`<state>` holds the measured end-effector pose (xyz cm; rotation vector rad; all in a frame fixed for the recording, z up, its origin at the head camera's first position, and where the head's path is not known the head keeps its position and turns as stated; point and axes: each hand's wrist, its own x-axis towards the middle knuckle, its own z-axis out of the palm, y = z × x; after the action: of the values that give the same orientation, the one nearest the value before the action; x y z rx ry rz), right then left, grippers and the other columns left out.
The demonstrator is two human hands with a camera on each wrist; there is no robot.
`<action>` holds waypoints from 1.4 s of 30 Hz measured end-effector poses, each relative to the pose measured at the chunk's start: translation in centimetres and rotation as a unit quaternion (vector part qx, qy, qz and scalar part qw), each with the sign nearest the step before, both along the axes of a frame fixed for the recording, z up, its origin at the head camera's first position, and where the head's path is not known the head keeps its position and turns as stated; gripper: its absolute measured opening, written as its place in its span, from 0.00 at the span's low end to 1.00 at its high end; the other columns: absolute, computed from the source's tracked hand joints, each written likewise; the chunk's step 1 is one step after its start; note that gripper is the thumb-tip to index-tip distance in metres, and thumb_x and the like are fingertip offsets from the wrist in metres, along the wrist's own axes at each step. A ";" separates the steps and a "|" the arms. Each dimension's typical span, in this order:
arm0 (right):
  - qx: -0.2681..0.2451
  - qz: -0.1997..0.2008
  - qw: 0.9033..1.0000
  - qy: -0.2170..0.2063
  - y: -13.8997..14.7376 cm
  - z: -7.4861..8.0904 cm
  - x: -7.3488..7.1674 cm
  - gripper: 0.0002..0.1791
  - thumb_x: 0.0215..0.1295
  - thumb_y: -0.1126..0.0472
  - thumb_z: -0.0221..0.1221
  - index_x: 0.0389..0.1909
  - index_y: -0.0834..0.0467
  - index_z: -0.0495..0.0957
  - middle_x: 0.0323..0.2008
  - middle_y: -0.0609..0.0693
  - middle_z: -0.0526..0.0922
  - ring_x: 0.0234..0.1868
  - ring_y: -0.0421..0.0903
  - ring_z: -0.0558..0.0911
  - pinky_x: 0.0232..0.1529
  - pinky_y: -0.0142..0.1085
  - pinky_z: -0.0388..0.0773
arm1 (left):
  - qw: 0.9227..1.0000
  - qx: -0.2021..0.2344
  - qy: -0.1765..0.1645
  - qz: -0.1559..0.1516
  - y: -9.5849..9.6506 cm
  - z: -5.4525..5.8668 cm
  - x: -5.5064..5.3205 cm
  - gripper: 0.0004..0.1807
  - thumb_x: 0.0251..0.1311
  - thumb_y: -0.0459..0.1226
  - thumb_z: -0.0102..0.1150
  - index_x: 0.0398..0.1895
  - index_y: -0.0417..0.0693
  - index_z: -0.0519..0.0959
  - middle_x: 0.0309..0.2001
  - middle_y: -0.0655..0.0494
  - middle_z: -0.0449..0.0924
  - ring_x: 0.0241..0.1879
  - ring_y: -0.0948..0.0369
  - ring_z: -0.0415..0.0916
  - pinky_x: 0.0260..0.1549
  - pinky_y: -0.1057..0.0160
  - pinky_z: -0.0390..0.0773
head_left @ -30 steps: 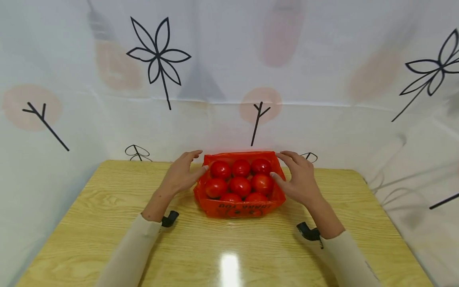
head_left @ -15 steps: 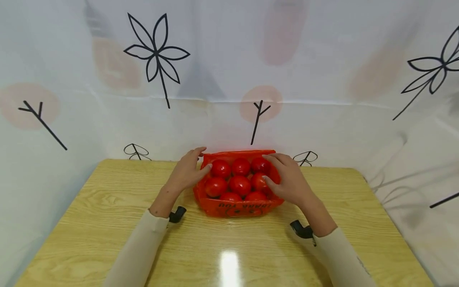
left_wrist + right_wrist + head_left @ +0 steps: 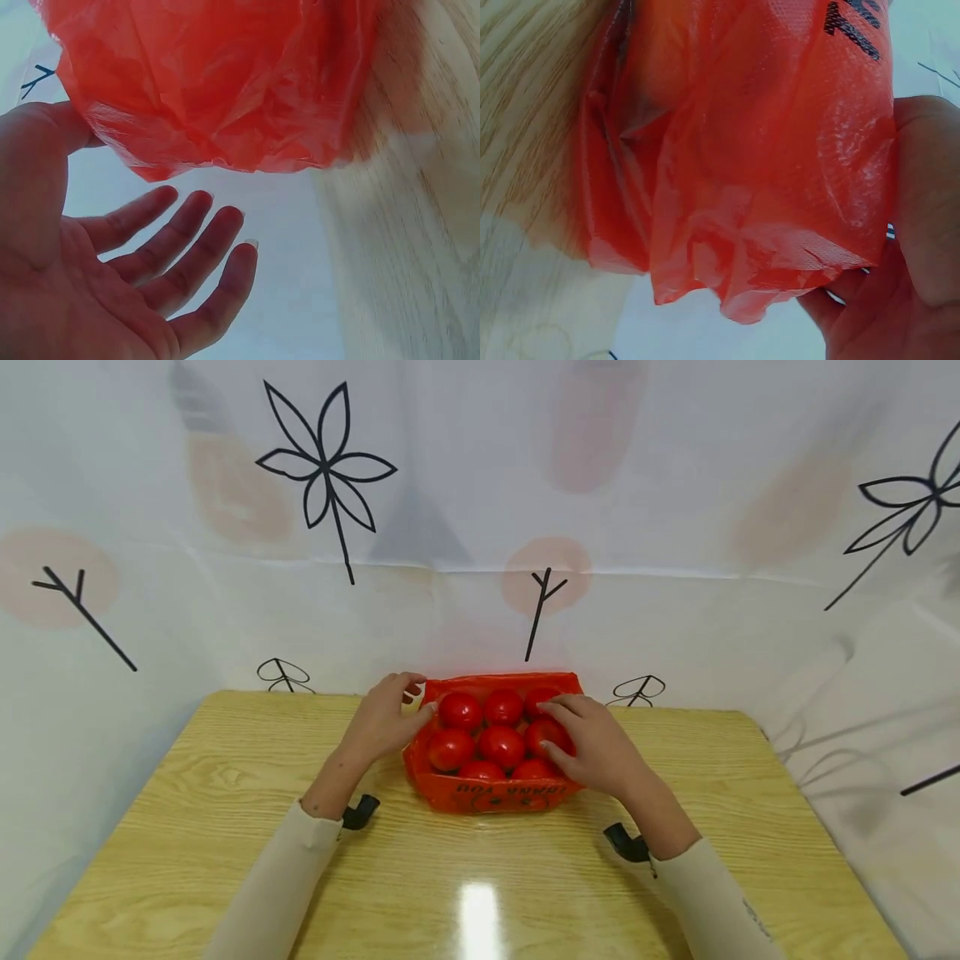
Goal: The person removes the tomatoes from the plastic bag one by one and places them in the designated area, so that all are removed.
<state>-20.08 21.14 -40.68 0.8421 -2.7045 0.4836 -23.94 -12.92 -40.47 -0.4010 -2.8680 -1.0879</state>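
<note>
Several glossy red tomatoes (image 3: pixel 502 747) lie in rows inside a red plastic bag (image 3: pixel 450 797) with black print, its mouth spread wide. My right hand (image 3: pixel 600 745) reaches over the bag's right side, fingers and thumb around the right tomato (image 3: pixel 542 735) of the middle row. The right wrist view shows the bag's side hiding most of those fingers. At the left rim is my left hand (image 3: pixel 386 720), its thumb at the bag's edge and its other fingers loosely bent, apart from the bag in the left wrist view. It holds no tomato.
The bag stands near the back edge of a pale wooden table (image 3: pixel 225 827). Behind it hangs a white cloth (image 3: pixel 465 510) with printed plants. A black wrist mount (image 3: pixel 362 812) sits under the left wrist and another mount (image 3: pixel 626 843) under the right.
My right hand has moved left and down from the bag's right rim onto the tomato. The left hand shifted slightly and stays at the left rim. The bag stays in place.
</note>
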 end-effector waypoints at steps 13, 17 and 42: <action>0.055 -0.012 0.998 -0.032 -0.5 0.1 0.3 0.25 0.64 0.59 0.72 0.60 0.63 0.81 0.56 0.60 0.83 0.63 0.63 0.79 0.69 0.58 0.73 | 0.999 -0.019 0.033 0.001 0.4 -0.3 0.0 0.25 0.69 0.45 0.63 0.63 0.40 0.78 0.47 0.48 0.83 0.41 0.54 0.81 0.42 0.55 0.84; 0.052 0.002 0.998 -0.028 -0.6 0.0 0.2 0.25 0.60 0.65 0.73 0.59 0.64 0.82 0.56 0.59 0.82 0.63 0.62 0.78 0.68 0.57 0.74 | 0.999 -0.015 0.033 -0.002 0.5 -0.3 0.0 0.25 0.70 0.44 0.62 0.64 0.39 0.78 0.47 0.48 0.84 0.42 0.53 0.81 0.42 0.54 0.84; 0.070 0.019 0.997 -0.027 -0.8 -1.2 0.2 0.31 0.55 0.79 0.64 0.63 0.64 0.80 0.62 0.61 0.81 0.65 0.63 0.79 0.66 0.56 0.76 | 0.999 -0.015 0.029 -0.011 0.5 -0.8 -0.2 0.25 0.70 0.43 0.61 0.65 0.39 0.77 0.48 0.48 0.84 0.43 0.54 0.81 0.44 0.55 0.85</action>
<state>-19.89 20.32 -41.93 0.9321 -2.8023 0.3332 -24.12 -12.37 -41.31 -0.4597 -2.8388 -1.0192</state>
